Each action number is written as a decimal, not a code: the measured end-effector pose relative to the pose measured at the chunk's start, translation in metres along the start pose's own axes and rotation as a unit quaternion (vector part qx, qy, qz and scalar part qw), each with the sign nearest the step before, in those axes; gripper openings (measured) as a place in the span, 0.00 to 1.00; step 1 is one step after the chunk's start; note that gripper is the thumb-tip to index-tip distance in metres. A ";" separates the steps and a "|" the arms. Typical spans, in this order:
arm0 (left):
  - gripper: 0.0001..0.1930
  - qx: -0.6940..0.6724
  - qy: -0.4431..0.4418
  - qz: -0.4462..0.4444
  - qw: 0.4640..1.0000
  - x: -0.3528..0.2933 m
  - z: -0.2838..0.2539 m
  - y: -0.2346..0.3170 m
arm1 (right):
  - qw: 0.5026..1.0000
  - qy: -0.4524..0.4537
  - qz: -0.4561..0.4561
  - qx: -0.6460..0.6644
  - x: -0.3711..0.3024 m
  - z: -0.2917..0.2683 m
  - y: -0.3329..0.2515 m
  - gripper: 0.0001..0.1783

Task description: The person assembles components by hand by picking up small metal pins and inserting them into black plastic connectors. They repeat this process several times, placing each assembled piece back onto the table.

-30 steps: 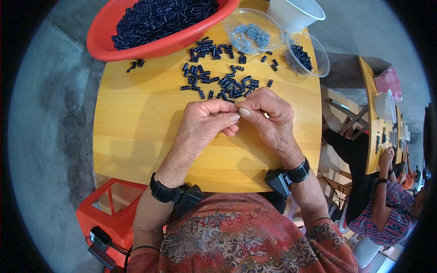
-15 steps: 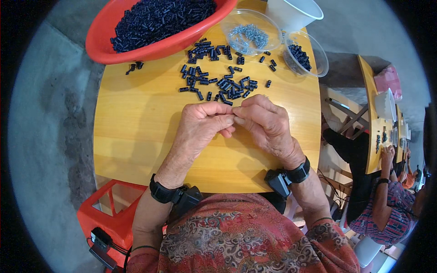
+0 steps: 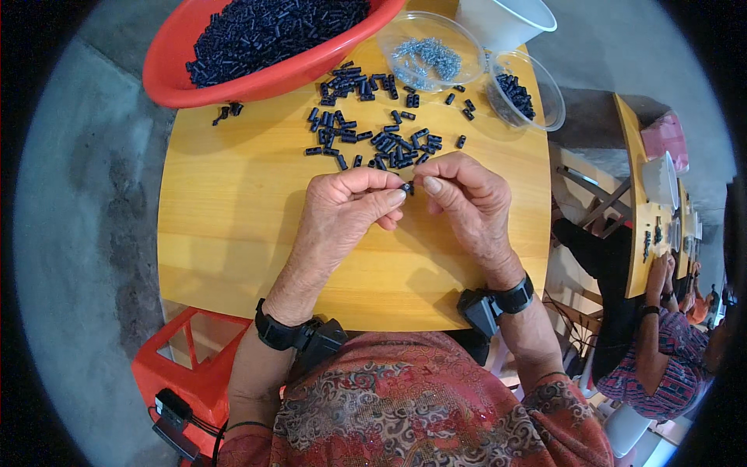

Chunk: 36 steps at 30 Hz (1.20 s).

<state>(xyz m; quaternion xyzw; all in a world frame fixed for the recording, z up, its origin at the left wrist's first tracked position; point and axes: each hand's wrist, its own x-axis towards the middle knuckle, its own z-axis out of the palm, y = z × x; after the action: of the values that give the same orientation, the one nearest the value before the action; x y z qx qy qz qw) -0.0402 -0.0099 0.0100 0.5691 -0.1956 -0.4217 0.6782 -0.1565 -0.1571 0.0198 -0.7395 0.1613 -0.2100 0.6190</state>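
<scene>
- The left hand (image 3: 342, 208) and right hand (image 3: 465, 194) meet over the middle of the yellow table (image 3: 226, 202), fingertips almost touching.
- Between them sits one small black piece (image 3: 407, 187). Both hands pinch at it, the left with thumb and forefinger, the right with its thumb tip against it; which hand carries the weight is hard to tell. Whether something smaller is being fitted into it is too small to see.
- Just beyond the hands, on the far half of the table, lies a loose scatter of the same black pieces (image 3: 373, 136), spread flat and not sorted.
- Far left, a red basin (image 3: 194, 54) overhangs the table edge, heaped with many more black pieces. A few strays lie just below its rim.
- Far centre, a clear bowl (image 3: 424, 54) holds small silvery metal parts (image 3: 428, 61).
- To its right, a second clear bowl (image 3: 529, 93) holds only a modest number of black pieces, well short of full.
- A white tub (image 3: 506, 17) stands at the far edge behind the two bowls.
- Judged from these amounts, the work is at an early to middle stage: the right bowl is thinly filled, while the scatter and the heaped basin remain to be handled.
- On the right, at another yellow table, a second person (image 3: 654, 335) sits apart from these hands.
- A red stool (image 3: 194, 373) shows near left, below the table.
</scene>
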 end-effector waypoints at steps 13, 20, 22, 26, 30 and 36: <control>0.08 0.004 -0.003 -0.023 1.000 0.001 -0.002 0.000 | 0.917 -0.024 -0.268 -0.294 0.002 0.000 -0.005 0.12; 0.06 0.031 0.013 -0.010 0.999 0.000 0.001 0.000 | 0.886 -0.061 -0.284 -0.363 0.002 0.002 -0.010 0.09; 0.05 0.029 0.017 -0.001 0.999 0.001 0.003 -0.001 | 0.975 -0.042 -0.148 -0.161 0.003 0.002 0.001 0.03; 0.04 0.082 0.011 0.095 0.992 0.000 0.006 -0.002 | 0.993 -0.048 0.082 0.067 0.000 0.000 -0.004 0.04; 0.03 0.122 0.010 0.166 0.979 0.001 0.007 -0.003 | 0.990 -0.043 0.099 0.091 0.001 0.000 -0.005 0.04; 0.03 0.146 0.008 0.191 0.970 0.001 0.007 -0.004 | 0.991 -0.041 0.095 0.085 0.000 0.001 -0.004 0.04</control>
<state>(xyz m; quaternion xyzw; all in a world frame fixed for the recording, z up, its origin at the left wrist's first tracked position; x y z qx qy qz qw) -0.0458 -0.0149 0.0075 0.6178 -0.3548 -0.2460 0.6572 -0.1557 -0.1554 0.0238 -0.6735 0.1867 -0.1323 0.7029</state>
